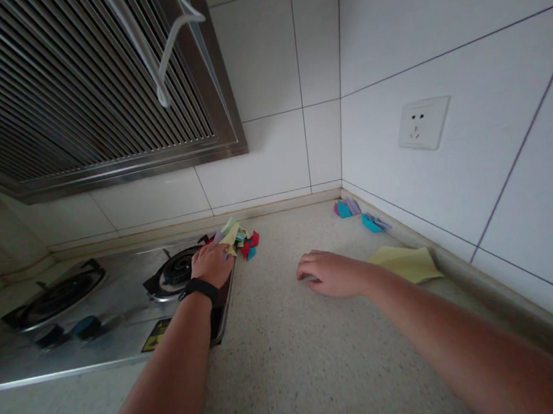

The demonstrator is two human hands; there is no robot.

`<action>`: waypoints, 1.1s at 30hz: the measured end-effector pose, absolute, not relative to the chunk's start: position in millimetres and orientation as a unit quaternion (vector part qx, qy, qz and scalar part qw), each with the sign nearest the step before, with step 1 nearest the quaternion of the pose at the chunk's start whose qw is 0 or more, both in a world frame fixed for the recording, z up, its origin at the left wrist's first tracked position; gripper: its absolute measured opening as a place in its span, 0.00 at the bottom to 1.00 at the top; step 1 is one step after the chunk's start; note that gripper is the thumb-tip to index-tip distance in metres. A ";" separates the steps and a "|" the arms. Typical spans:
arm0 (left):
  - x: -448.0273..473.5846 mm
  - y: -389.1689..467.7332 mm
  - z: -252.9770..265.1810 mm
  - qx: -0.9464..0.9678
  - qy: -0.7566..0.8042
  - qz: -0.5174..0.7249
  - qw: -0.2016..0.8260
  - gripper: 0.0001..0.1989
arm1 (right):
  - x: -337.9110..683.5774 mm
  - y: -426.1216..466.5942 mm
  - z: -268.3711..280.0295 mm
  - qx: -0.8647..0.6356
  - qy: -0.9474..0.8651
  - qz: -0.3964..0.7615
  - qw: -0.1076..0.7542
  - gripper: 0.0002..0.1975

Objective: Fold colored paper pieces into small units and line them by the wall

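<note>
My left hand (212, 266), with a black band on its wrist, reaches over the right edge of the stove. Its outstretched fingers touch a heap of folded coloured paper pieces (241, 239) in yellow, red, green, purple and blue; the fingertips are partly hidden by the heap. My right hand (332, 274) hovers at or rests on the middle of the counter, fingers loosely bent, thumb apart, and nothing visible in it. Behind its wrist lies a yellow sheet of paper (407, 263). Two small groups of blue and purple folded paper (344, 208) sit near the back right corner.
A steel gas stove (120, 327) with two burners takes up the left of the speckled counter (286, 367). Low above it hangs a range hood (101, 178) with a white bent tube or cord (160, 80) in front. On the right tiled wall is a socket (424, 124).
</note>
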State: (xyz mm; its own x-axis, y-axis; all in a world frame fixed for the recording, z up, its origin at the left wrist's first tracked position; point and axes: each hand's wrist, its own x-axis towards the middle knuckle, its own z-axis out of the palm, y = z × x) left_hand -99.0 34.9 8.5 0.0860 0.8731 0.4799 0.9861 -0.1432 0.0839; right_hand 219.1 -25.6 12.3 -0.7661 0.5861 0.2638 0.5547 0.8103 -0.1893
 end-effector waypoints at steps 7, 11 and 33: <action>-94.0 30.9 15.7 -0.710 -0.639 -0.272 0.119 0.17 | 219.1 -24.8 11.2 -0.301 -0.938 0.060 0.164 0.10; -88.8 29.3 18.5 -0.712 -0.593 -0.365 0.088 0.14 | 219.7 -24.3 11.5 -0.301 -0.937 0.063 0.164 0.10; 3.7 -12.6 3.8 -0.658 -0.367 -0.530 -0.389 0.15 | 229.7 -22.4 35.5 -0.501 -0.753 -0.020 0.427 0.08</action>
